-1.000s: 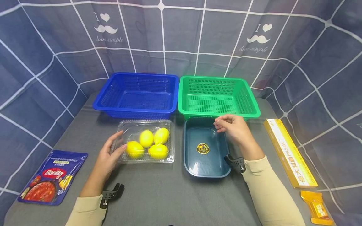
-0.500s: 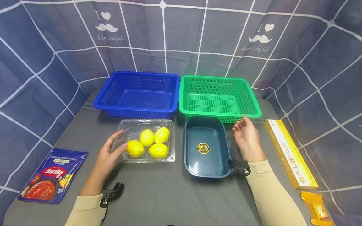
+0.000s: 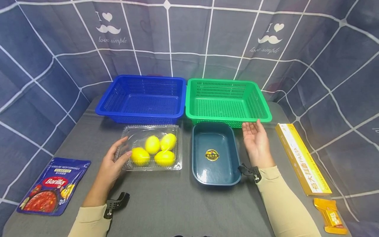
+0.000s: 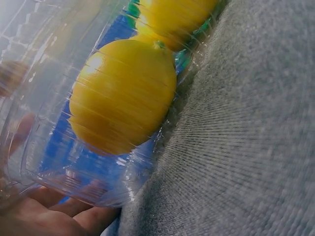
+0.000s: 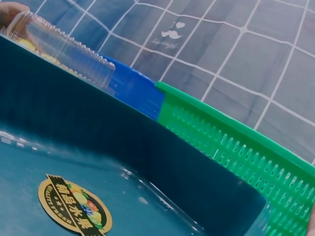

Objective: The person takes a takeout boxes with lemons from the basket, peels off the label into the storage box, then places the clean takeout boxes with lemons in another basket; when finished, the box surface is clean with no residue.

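Observation:
A clear plastic fruit box [image 3: 134, 131] holding several lemons [image 3: 164, 158] stands on the grey cloth. My left hand [image 3: 111, 164] grips the box's left end, thumb at the lid. In the left wrist view its curled fingers [image 4: 93, 214] lie against the box's lower edge, below a lemon [image 4: 123, 96]. My right hand [image 3: 257, 144] is beside the right wall of a dark teal tray [image 3: 217, 172], palm turned up and inward, fingers loose, holding nothing. Its fingertips are close to the green basket's front rim; touching or apart, I cannot tell. A gold fruit sticker marks the tray floor.
Behind stand a blue basket [image 3: 142, 116] and a green basket [image 3: 228, 119], side by side against the checked cloth backdrop. A Barilla sauce pouch [image 3: 53, 187] lies at the left. At the right are a yellow pasta box [image 3: 303, 159] and a small orange packet [image 3: 330, 215].
My right hand has moved from over the tray's far right corner to outside its right wall, turning palm up. The left hand and the fruit box have stayed put.

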Motion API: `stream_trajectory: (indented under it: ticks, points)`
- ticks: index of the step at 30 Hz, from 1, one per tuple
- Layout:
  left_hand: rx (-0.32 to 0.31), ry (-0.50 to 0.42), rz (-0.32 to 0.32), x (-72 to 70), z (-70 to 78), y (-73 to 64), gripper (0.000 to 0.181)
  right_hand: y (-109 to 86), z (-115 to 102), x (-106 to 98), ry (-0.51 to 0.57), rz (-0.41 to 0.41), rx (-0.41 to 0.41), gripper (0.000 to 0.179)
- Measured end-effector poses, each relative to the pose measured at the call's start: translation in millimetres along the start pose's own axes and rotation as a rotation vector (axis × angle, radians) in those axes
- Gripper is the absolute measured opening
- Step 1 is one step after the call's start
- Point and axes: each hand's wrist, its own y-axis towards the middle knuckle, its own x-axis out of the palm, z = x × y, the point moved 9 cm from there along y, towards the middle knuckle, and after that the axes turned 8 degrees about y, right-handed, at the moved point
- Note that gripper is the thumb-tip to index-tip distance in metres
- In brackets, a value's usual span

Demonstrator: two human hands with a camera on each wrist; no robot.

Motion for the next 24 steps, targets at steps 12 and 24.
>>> stream_trajectory:
  ticks: [12,24]
  points:
    - [0.021,-0.026,0.08,-3.3,3.0,-2.7,0.054,4.1,-0.2,-0.5,0.018,-0.04,-0.011,0.008]
    - [-0.072,-0.104,0.229,-12.3,4.0,-5.1,0.042,3.6,-0.3,-1.1,0.034,-0.046,-0.002,0.006]
